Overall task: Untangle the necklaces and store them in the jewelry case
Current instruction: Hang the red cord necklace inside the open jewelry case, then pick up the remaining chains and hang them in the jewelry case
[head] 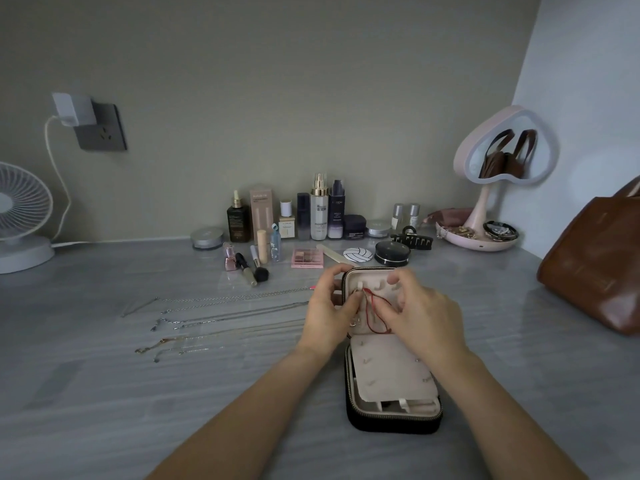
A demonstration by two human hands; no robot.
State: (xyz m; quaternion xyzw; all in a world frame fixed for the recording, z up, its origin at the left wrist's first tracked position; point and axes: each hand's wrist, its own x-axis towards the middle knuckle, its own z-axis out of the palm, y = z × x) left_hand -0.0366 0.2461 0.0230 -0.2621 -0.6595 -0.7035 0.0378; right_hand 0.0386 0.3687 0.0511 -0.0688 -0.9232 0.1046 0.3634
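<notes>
Fingers (381, 308) pinching red necklace (372, 328), bottle (319, 216) labels blurred

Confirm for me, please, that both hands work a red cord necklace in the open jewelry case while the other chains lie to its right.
Not quite: the head view shows the other chains lying left of the jewelry case, not right. Both the left hand and right hand do work the red cord necklace inside it.

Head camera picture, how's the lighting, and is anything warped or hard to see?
Head view: dim, flat light; the wide-angle lens leans the right wall corner; the thin chains left of the jewelry case look faint; the red cord in it shows clearly.
</notes>
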